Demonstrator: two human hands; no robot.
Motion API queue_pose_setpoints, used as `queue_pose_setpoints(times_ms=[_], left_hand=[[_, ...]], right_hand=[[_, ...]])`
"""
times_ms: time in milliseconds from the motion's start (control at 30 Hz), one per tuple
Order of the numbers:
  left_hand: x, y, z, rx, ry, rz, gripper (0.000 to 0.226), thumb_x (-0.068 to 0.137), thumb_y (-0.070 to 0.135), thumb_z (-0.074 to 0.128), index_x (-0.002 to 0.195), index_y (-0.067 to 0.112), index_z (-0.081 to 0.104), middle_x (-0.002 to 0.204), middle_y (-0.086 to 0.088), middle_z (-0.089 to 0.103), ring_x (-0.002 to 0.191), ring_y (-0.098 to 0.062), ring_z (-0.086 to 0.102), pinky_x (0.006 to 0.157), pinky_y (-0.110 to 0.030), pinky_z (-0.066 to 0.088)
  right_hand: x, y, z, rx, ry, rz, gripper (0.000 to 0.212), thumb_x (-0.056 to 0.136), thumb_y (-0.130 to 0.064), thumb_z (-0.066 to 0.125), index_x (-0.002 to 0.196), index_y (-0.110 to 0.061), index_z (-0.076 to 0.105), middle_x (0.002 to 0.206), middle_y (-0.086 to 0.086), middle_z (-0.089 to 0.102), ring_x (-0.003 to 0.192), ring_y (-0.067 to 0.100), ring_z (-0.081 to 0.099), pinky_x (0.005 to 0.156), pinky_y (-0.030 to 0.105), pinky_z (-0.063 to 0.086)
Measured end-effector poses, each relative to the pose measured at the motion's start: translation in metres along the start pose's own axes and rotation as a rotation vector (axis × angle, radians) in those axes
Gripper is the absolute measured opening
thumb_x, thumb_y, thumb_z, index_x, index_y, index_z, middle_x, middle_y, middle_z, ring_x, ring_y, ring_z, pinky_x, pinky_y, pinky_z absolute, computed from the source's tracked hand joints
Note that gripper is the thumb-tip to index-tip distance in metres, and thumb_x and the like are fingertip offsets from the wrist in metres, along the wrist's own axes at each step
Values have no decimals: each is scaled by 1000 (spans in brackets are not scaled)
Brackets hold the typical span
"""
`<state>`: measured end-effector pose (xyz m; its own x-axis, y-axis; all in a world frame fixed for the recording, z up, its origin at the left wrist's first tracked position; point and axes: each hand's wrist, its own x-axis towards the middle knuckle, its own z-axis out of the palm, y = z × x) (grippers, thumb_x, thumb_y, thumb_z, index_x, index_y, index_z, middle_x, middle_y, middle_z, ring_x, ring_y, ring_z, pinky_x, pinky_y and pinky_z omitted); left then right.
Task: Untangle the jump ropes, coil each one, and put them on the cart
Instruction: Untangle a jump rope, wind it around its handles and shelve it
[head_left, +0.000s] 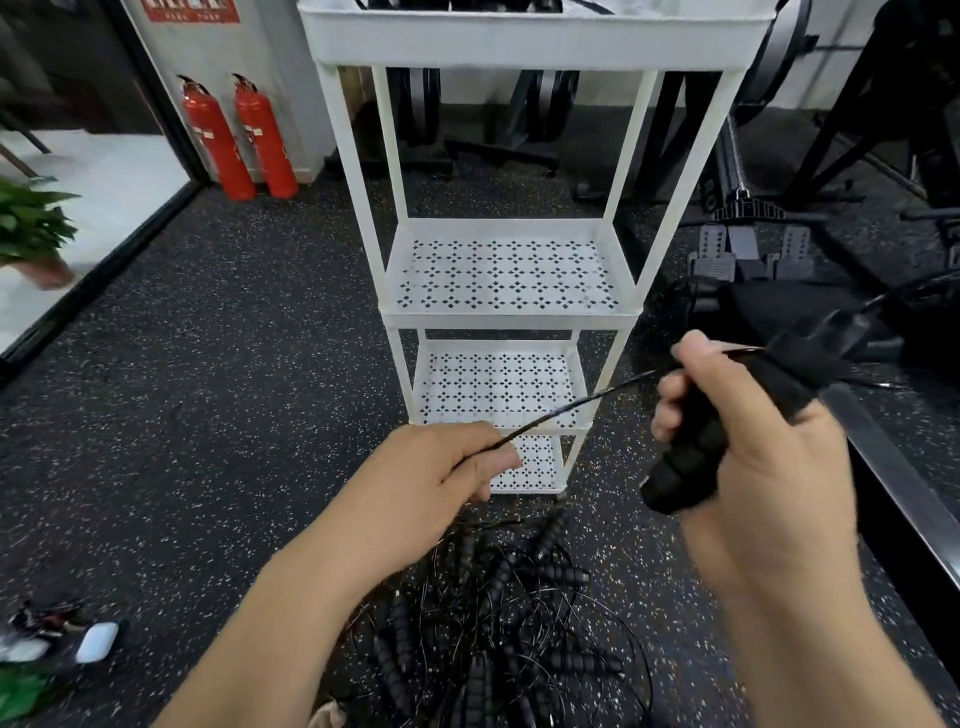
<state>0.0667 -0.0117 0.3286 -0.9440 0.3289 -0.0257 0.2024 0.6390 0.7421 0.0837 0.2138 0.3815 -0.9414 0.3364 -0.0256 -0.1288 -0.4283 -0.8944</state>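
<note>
In the head view, a black jump-rope handle (685, 457), ribbed and foam-covered, is gripped in the right hand (763, 467), whose fingers are curled round it; its rounded end sticks out below the fist. From that hand a thin, glossy black cord (597, 397) is stretched taut down and leftward to the left hand (431, 473), where it is pinched between thumb and forefinger. Both hands are held above a tangled pile of ropes (493, 623), wiry loops mixed with many ribbed black handles, which lies on the speckled dark rubber floor (208, 364). Just beyond the hands a white metal cart (509, 318) is seen, its shelves punched with diamond-shaped holes. Two red fire extinguishers (239, 140) are stood by the wall, well to the left.
</note>
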Motion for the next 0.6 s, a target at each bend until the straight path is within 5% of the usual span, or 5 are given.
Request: queue_pose_setpoints(times_ms=[167, 267, 433, 600], left_hand=[[1, 15, 2, -47, 57, 79, 25, 108, 49, 54, 86, 51, 67, 78, 12, 68, 68, -4, 60, 60, -21, 43], [2, 24, 2, -17, 83, 123, 40, 109, 30, 56, 80, 58, 58, 77, 12, 65, 70, -7, 59, 61, -24, 42], [2, 19, 6, -1, 90, 111, 20, 100, 27, 51, 85, 36, 61, 76, 11, 63, 73, -12, 59, 68, -43, 52], [1, 11, 6, -9, 0, 31, 13, 106, 36, 61, 104, 43, 71, 84, 20, 70, 69, -5, 61, 65, -28, 50]], right_hand=[[-11, 18, 5, -62, -117, 160, 20, 86, -25, 83, 101, -14, 78, 78, 7, 67, 63, 16, 55, 60, 25, 49], [-22, 30, 14, -190, -204, 188, 16, 82, -27, 85, 95, -18, 81, 72, 8, 67, 60, 17, 55, 57, 25, 48], [-24, 42, 15, -532, -183, 12, 10, 90, -23, 85, 83, -25, 77, 65, 6, 68, 60, 13, 57, 56, 24, 46], [-17, 28, 13, -406, -110, -7, 10, 89, -21, 85, 82, -21, 78, 68, 4, 71, 61, 16, 61, 63, 36, 47]])
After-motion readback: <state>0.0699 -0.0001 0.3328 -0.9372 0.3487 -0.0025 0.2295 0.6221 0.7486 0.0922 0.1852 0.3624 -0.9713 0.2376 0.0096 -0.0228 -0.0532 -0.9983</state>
